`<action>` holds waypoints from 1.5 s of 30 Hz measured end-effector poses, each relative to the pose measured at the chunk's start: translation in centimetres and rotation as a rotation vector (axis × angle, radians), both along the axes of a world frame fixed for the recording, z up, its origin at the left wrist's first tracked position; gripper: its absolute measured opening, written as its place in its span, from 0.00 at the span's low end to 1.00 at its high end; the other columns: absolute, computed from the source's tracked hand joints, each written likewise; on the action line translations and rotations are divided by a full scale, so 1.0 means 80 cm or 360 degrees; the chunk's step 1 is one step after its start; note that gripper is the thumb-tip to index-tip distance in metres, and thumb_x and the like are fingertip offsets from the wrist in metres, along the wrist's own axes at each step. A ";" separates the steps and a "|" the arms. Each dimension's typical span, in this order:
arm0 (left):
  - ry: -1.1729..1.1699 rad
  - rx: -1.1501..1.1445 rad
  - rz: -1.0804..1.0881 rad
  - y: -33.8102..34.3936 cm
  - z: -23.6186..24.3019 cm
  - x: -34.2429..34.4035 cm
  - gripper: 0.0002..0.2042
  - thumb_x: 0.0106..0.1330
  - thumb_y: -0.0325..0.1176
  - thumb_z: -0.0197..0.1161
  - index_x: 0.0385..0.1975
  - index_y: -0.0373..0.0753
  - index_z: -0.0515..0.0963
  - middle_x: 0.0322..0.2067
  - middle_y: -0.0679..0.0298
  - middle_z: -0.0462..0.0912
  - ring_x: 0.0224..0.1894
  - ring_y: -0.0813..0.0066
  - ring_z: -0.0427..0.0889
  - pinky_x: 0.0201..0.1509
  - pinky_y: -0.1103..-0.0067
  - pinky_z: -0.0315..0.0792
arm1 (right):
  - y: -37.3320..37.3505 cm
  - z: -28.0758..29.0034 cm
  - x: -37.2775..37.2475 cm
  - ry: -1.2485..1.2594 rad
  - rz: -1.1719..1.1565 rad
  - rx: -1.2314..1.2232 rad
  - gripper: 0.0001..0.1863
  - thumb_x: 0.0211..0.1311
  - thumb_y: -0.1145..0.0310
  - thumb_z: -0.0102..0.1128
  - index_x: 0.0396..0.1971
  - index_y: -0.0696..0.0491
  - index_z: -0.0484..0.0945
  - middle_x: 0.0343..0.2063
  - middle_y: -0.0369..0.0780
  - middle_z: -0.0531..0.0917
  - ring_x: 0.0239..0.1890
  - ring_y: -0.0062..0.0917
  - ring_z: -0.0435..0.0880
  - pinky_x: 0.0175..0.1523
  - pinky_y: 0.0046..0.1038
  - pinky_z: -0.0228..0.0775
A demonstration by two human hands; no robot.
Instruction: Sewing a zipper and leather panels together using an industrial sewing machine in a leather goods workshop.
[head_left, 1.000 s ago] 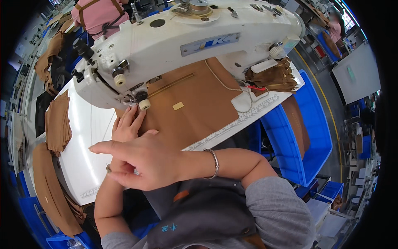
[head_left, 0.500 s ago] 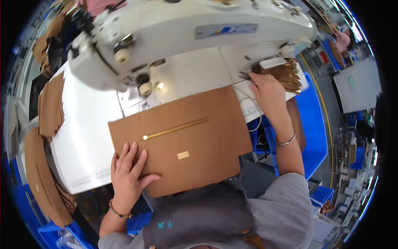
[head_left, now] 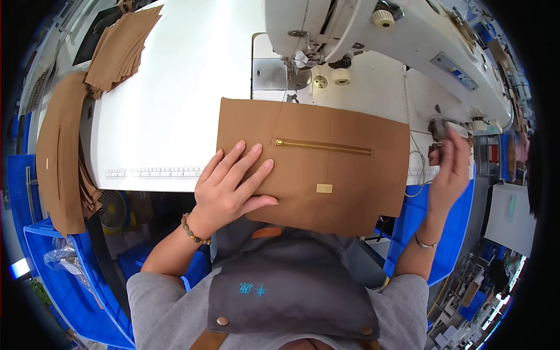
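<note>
Lying partly on the white surface (head_left: 181,111), the flat brown piece (head_left: 361,204) sits in front of the person, below the needle end of the white sewing machine (head_left: 402,49), and its near side reaches past the edge toward the gray apron (head_left: 291,297). The left hand (head_left: 230,189) rests on the left part of the brown piece with its fingers spread out and loose, not squeezing it. The right hand (head_left: 449,172) is up at the right, past the brown piece and near the foot of the machine; it is blurry, so I cannot tell if it is holding anything. A gold zipper (head_left: 326,147) runs across the brown piece, and under it is a little gold label (head_left: 324,188) with marks too small to read. The machine has a silver plate (head_left: 454,71) with some blue in its letters. Bright blue writing (head_left: 252,289) is on the apron. A ruler strip (head_left: 154,173) with tiny lines runs along the surface's near edge. More brown pieces (head_left: 122,49) lie in a fanned pile at the far left, and a blue bin (head_left: 443,251) is under the right arm.
</note>
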State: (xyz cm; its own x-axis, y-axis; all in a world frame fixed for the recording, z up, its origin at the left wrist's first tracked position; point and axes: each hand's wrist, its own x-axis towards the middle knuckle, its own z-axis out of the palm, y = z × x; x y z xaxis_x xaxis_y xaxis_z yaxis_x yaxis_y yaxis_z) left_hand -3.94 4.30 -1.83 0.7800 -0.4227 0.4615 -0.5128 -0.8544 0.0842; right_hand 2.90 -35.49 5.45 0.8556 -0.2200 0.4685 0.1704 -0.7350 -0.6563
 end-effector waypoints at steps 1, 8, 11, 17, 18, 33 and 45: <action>-0.0020 -0.0012 0.0004 0.000 -0.001 0.000 0.31 0.58 0.67 0.66 0.55 0.53 0.87 0.59 0.62 0.86 0.63 0.58 0.83 0.64 0.63 0.76 | 0.023 0.002 0.001 0.0178 0.0221 -0.0126 0.14 0.77 0.71 0.56 0.58 0.54 0.82 0.43 0.40 0.82 0.39 0.22 0.83 0.39 0.24 0.77; -0.0085 -0.0034 0.0008 0.001 -0.006 0.001 0.31 0.62 0.67 0.64 0.59 0.56 0.85 0.60 0.65 0.85 0.63 0.62 0.82 0.64 0.68 0.75 | 0.170 -0.034 0.042 0.0376 0.0999 -0.0689 0.13 0.67 0.66 0.65 0.48 0.50 0.76 0.39 0.41 0.78 0.39 0.34 0.86 0.39 0.36 0.79; -0.0113 -0.0032 0.0012 0.000 -0.006 0.002 0.30 0.61 0.68 0.64 0.57 0.56 0.86 0.59 0.65 0.86 0.61 0.61 0.84 0.62 0.68 0.77 | 0.199 -0.051 0.061 0.0004 0.1187 -0.0896 0.10 0.66 0.66 0.65 0.43 0.50 0.76 0.37 0.39 0.76 0.37 0.33 0.85 0.36 0.37 0.78; -0.0101 -0.0028 0.0031 0.001 -0.007 0.000 0.31 0.62 0.69 0.63 0.58 0.58 0.85 0.60 0.68 0.85 0.63 0.64 0.83 0.63 0.69 0.76 | 0.190 -0.057 0.079 -0.0156 0.1361 -0.0980 0.09 0.66 0.66 0.64 0.42 0.51 0.77 0.36 0.36 0.78 0.35 0.32 0.84 0.35 0.35 0.79; -0.0100 -0.0009 0.0025 0.001 -0.008 -0.001 0.31 0.61 0.69 0.62 0.58 0.59 0.85 0.60 0.68 0.85 0.62 0.65 0.83 0.63 0.69 0.76 | 0.184 -0.055 0.086 -0.0257 0.1253 -0.0985 0.08 0.66 0.66 0.64 0.41 0.51 0.77 0.35 0.37 0.78 0.34 0.32 0.84 0.35 0.35 0.79; -0.0124 0.0029 -0.0044 0.001 -0.004 0.001 0.32 0.59 0.71 0.62 0.53 0.53 0.88 0.54 0.61 0.88 0.57 0.57 0.87 0.56 0.67 0.81 | 0.052 -0.035 0.076 -0.0144 0.0649 -0.1114 0.14 0.66 0.66 0.65 0.49 0.51 0.82 0.42 0.39 0.83 0.41 0.37 0.85 0.42 0.38 0.78; -0.0170 0.0075 -0.0158 0.003 -0.012 0.001 0.37 0.65 0.73 0.55 0.51 0.42 0.88 0.52 0.55 0.89 0.56 0.49 0.86 0.56 0.64 0.82 | -0.029 -0.057 0.015 -0.0269 0.0305 -0.0801 0.12 0.60 0.66 0.71 0.40 0.55 0.84 0.44 0.42 0.85 0.47 0.40 0.83 0.53 0.39 0.76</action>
